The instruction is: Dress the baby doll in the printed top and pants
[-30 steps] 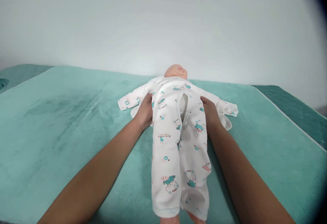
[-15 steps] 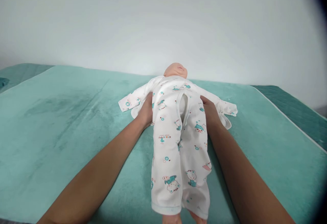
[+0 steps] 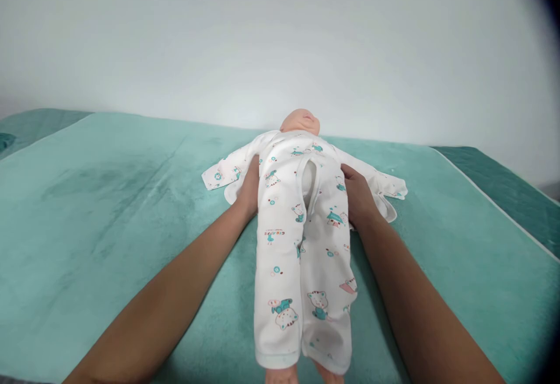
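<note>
A baby doll (image 3: 301,121) lies on its back, head toward the wall and feet toward me. It wears a white printed baby shirt (image 3: 227,169) with both sleeves spread outward. Over its legs and up to its middle are white baby pants (image 3: 277,255), printed with cartoon animals and split at the crotch. My left hand (image 3: 249,190) grips the pants at the hip on the left side. On the opposite hip, my right hand (image 3: 359,194) is closed on the pants too. The fingertips of both hands are hidden behind cloth. Bare doll feet (image 3: 282,374) show below the cuffs.
A green plush mat (image 3: 131,226) with a pale edge covers the surface under the doll. Darker green quilted cloth (image 3: 503,191) shows at the right and far left. A plain white wall (image 3: 262,39) rises behind the doll's head.
The pant legs and feet have shifted slightly left. The front of the pants sits a little differently near the crotch opening. Both hands stay at the hips with only slight movement.
</note>
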`<action>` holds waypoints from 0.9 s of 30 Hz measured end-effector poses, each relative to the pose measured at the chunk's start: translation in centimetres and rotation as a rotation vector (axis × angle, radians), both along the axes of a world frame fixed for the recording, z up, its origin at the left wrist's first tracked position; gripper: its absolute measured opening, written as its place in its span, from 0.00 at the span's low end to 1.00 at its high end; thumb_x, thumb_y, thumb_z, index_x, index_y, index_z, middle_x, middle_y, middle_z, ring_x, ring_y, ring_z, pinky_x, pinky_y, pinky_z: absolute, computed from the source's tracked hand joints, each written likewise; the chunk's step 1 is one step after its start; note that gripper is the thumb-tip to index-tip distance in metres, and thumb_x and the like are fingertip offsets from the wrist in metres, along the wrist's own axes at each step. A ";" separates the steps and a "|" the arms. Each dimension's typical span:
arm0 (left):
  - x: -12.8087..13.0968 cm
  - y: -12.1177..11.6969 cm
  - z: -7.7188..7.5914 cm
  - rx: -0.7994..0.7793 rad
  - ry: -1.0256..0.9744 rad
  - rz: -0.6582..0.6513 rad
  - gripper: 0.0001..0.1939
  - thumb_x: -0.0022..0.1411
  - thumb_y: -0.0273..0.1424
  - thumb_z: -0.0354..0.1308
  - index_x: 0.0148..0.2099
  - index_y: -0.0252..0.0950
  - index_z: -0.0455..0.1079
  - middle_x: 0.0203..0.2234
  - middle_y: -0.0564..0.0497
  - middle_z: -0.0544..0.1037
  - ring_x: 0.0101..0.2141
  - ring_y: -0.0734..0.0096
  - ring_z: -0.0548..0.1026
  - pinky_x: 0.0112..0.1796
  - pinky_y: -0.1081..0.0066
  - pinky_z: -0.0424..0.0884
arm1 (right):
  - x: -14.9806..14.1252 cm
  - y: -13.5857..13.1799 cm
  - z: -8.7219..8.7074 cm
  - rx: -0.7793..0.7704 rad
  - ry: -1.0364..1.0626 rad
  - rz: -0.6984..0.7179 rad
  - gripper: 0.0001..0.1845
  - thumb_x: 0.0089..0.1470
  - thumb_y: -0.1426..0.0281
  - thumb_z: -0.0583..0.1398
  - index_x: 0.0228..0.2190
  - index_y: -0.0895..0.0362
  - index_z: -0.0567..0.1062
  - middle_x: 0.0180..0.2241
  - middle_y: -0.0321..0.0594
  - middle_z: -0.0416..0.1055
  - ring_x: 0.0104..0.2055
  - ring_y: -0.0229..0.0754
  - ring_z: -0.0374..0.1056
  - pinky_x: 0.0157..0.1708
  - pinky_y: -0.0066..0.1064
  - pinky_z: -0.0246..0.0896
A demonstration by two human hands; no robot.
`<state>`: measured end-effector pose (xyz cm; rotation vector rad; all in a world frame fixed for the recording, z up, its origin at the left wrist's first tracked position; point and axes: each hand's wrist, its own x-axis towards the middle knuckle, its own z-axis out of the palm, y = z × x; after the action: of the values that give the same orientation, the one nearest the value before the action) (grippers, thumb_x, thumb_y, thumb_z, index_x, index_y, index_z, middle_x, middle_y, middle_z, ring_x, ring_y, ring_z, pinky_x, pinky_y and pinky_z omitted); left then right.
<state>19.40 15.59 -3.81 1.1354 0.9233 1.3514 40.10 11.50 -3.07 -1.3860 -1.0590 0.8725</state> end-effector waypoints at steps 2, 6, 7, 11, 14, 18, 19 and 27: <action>-0.4 0.0 -0.4 0.114 0.160 0.053 0.14 0.65 0.35 0.55 0.52 0.40 0.70 0.55 0.50 0.73 0.59 0.59 0.65 0.60 0.65 0.57 | 0.2 0.2 -0.5 -0.001 0.005 -0.006 0.15 0.43 0.60 0.64 0.33 0.55 0.79 0.34 0.39 0.79 0.34 0.45 0.71 0.35 0.34 0.67; -1.1 0.1 -1.4 0.284 0.490 0.177 0.14 0.60 0.33 0.59 0.49 0.39 0.67 0.46 0.48 0.75 0.48 0.60 0.71 0.51 0.63 0.66 | 0.7 0.4 -1.5 0.050 -0.091 -0.108 0.12 0.47 0.62 0.62 0.33 0.55 0.78 0.31 0.38 0.77 0.32 0.44 0.70 0.33 0.34 0.65; -1.1 0.2 -1.5 0.292 0.526 0.206 0.14 0.59 0.33 0.58 0.48 0.39 0.66 0.44 0.49 0.75 0.44 0.62 0.72 0.48 0.63 0.68 | 0.8 0.5 -1.6 0.085 -0.146 -0.159 0.11 0.48 0.62 0.62 0.32 0.55 0.78 0.31 0.38 0.77 0.33 0.43 0.70 0.34 0.34 0.65; -1.2 1.0 -1.0 0.363 0.514 0.285 0.13 0.59 0.29 0.57 0.47 0.39 0.68 0.42 0.50 0.77 0.42 0.66 0.73 0.45 0.65 0.70 | 1.2 1.6 -0.9 0.278 -0.290 -0.294 0.10 0.53 0.65 0.59 0.35 0.55 0.77 0.34 0.39 0.76 0.36 0.42 0.70 0.40 0.34 0.65; -1.3 2.1 0.3 0.431 0.458 0.269 0.12 0.61 0.27 0.53 0.47 0.39 0.71 0.45 0.49 0.78 0.46 0.68 0.74 0.50 0.65 0.69 | 1.4 3.7 0.2 0.349 -0.344 -0.130 0.10 0.53 0.64 0.60 0.36 0.55 0.78 0.37 0.40 0.77 0.41 0.42 0.70 0.45 0.36 0.64; -1.5 4.0 2.4 0.361 0.501 0.132 0.11 0.63 0.34 0.55 0.45 0.38 0.74 0.45 0.48 0.79 0.47 0.66 0.75 0.52 0.64 0.68 | 1.7 6.3 1.3 0.288 -0.335 0.167 0.10 0.51 0.62 0.62 0.33 0.56 0.77 0.43 0.41 0.77 0.46 0.44 0.69 0.50 0.38 0.60; -1.5 4.4 3.0 0.334 0.524 0.060 0.11 0.62 0.36 0.57 0.43 0.38 0.75 0.45 0.48 0.79 0.46 0.65 0.75 0.51 0.63 0.68 | 1.8 6.6 1.5 0.270 -0.329 0.213 0.10 0.51 0.62 0.63 0.32 0.55 0.76 0.45 0.41 0.76 0.47 0.45 0.69 0.51 0.39 0.59; -1.5 5.7 5.7 0.080 0.637 -0.304 0.10 0.56 0.39 0.63 0.35 0.38 0.72 0.35 0.48 0.77 0.34 0.67 0.73 0.33 0.68 0.66 | 2.4 6.1 1.8 0.207 -0.334 0.464 0.14 0.54 0.58 0.61 0.28 0.55 0.69 0.53 0.39 0.70 0.53 0.46 0.64 0.52 0.37 0.56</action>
<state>17.90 21.24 1.90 1.7403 1.0879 0.7876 42.46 17.62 -1.22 -1.1501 -1.7242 0.8430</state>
